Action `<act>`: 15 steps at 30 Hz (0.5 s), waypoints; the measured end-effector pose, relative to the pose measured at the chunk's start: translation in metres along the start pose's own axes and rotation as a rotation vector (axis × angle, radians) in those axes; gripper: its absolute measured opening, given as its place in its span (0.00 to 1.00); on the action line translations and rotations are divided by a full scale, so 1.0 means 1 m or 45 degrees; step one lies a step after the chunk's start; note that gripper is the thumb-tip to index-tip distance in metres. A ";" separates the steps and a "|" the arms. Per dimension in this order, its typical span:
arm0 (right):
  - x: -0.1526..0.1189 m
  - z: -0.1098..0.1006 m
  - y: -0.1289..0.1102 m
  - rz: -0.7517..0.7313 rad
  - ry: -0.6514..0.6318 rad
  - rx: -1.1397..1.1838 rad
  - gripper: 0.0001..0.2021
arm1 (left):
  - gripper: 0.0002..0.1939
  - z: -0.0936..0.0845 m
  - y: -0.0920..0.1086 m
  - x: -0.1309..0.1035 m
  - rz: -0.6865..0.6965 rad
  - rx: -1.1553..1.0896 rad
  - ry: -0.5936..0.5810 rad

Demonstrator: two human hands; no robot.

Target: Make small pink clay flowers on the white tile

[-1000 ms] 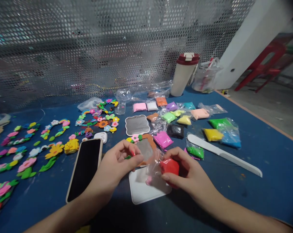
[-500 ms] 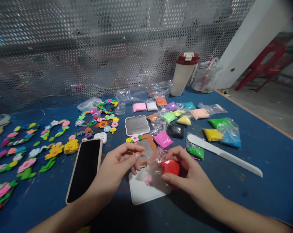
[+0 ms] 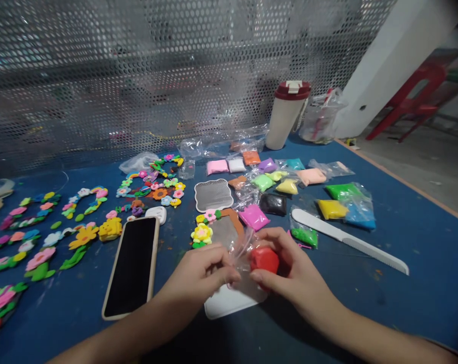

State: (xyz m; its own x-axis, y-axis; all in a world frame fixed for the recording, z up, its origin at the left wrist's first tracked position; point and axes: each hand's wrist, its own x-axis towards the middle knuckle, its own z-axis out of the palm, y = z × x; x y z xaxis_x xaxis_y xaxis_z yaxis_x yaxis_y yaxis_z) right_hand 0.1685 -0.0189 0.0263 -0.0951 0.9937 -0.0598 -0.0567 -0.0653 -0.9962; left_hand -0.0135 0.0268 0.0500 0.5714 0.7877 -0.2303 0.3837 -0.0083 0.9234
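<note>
Left hand [image 3: 204, 275] has shifted right, to the clear bag [image 3: 245, 247]; curled, pinch on it uncertain. Right hand [image 3: 295, 273] grips red clay [image 3: 264, 260], near side of the mirror [image 3: 221, 233]. Flowers [image 3: 201, 233] line mirror's left; brown right edge [image 3: 237, 223] undecorated: looks part-finished.

The right hand [image 3: 299, 270] is gripping, its thumb [image 3: 268, 281] lying along the near side of the grip, its fingers arching over the far side. Just left of that grip, the left hand [image 3: 202, 278] is bending its fingers toward its thumb. Both bare forearms [image 3: 137, 331] are slanting inward from nearer the body.
</note>
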 end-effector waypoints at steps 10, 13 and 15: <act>0.001 -0.008 -0.005 -0.045 -0.208 -0.099 0.11 | 0.13 0.009 0.008 -0.007 0.058 0.276 -0.098; 0.002 -0.008 -0.007 -0.012 -0.172 -0.125 0.11 | 0.13 0.009 0.010 -0.009 0.037 0.215 -0.117; 0.002 -0.008 -0.008 -0.023 -0.148 -0.171 0.09 | 0.14 0.008 0.011 -0.011 0.017 0.169 -0.119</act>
State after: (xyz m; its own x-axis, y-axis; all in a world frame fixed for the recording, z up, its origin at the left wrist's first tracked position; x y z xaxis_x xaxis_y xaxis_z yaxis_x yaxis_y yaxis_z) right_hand 0.1764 -0.0161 0.0334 -0.2098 0.9769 -0.0418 0.0732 -0.0269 -0.9970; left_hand -0.0096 0.0136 0.0602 0.6398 0.7263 -0.2513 0.4644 -0.1049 0.8794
